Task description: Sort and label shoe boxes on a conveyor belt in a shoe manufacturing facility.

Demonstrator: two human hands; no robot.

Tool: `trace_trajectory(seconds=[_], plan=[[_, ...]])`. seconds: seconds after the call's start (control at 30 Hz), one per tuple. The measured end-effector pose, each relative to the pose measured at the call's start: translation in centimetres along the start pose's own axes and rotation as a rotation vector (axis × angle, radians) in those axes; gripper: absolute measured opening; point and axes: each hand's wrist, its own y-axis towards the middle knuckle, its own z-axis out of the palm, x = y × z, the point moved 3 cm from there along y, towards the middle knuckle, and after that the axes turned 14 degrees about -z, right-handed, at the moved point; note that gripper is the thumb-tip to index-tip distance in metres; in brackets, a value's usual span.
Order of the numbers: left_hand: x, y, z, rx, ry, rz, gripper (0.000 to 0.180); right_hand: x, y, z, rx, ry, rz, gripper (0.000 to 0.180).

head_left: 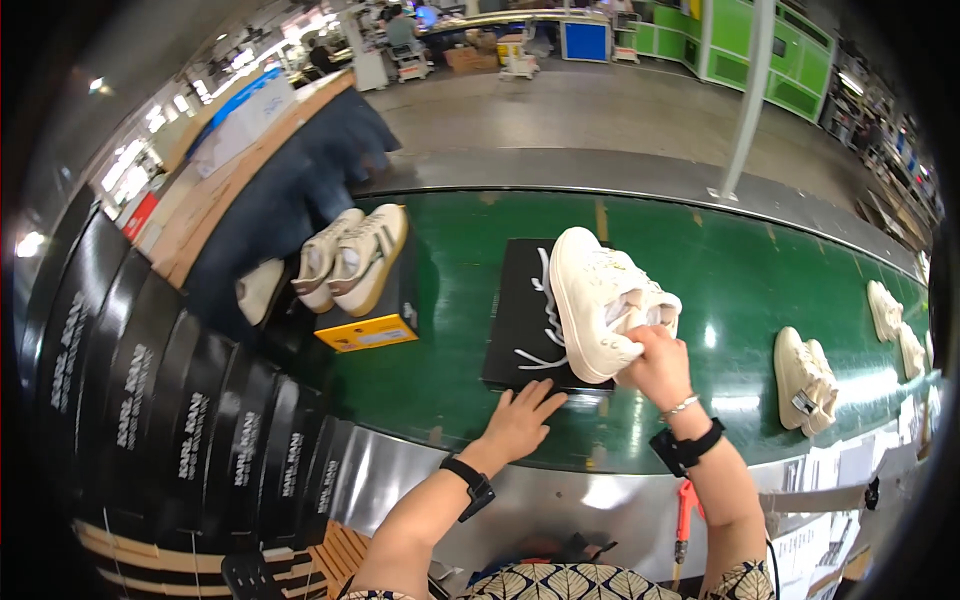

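Observation:
My right hand (pixel 656 370) is closed round the heels of a pair of cream sneakers (pixel 592 300), holding them tilted above a black shoebox (pixel 515 305). The box lies on the green conveyor belt (pixel 455 260) with its lid side up, white script lettering across it. My left hand (pixel 520 418) rests at the box's near edge, fingers spread, nothing in it. Whether the sneakers touch the lid I cannot tell.
Left on the belt, another sneaker pair (pixel 355 260) sits on a yellow-ended box (pixel 368 334). Black shoeboxes (pixel 190 420) are stacked at far left. More sneakers (pixel 803 380) stand at right. A red tool (pixel 686 515) hangs by my right forearm; a metal post (pixel 750 105) rises beyond.

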Motion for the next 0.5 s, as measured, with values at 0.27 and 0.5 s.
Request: trace_trajectory(seconds=[0.27, 0.5], plan=[[3.5, -10.5, -21.8, -0.680, 0.178, -0.080, 0.037, 4.8, 0.8, 7.5, 0.273, -0.278, -0.157, 0.038], [5.7, -27.5, -42.1, -1.467, 1.253, -0.586, 0.038, 5.0, -6.7, 3.9, -0.039, -0.041, -0.173, 0.038]])
